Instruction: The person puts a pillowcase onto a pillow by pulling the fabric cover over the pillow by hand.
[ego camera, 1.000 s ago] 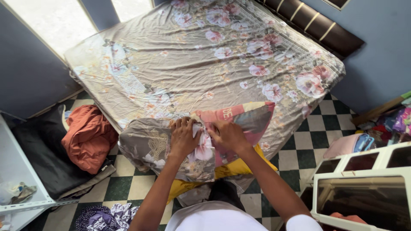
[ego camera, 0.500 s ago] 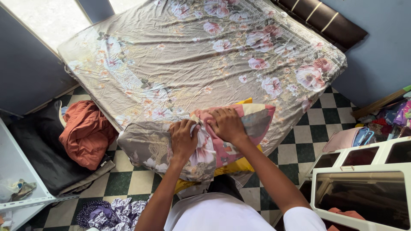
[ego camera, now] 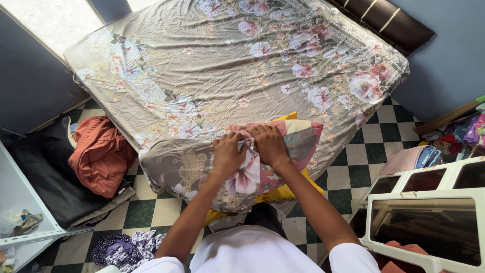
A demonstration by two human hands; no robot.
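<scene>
- I see my left hand (ego camera: 228, 153) clenched on the gathered edge of a grey floral pillowcase (ego camera: 184, 171), bunching the fabric so the opening stays in my grip.
- My right hand (ego camera: 269, 144) is closed on the same bunched edge just beside it, knuckles almost touching the left; both hands meet at the mouth of the case, which suggests to me that the cloth is being worked along the cushion.
- The pink, grey and yellow patchwork pillow (ego camera: 298, 141) lies at the near edge of the bed, its left part already inside the case and its right end bare.
- A yellow cushion (ego camera: 283, 194) sits beneath it, propped between the mattress edge and my body, so the work rests at waist height.
- The bed itself wears a taupe bedsheet with pink flowers (ego camera: 227, 65), spread flat and tucked over the corners.
- On the green-and-white chequered floor (ego camera: 151, 212), a rust-orange bundle of cloth (ego camera: 101, 154) lies on a dark mat to my left, well apart from my hands.
- A white plastic storage drawer unit (ego camera: 429, 212) stands to my right.
</scene>
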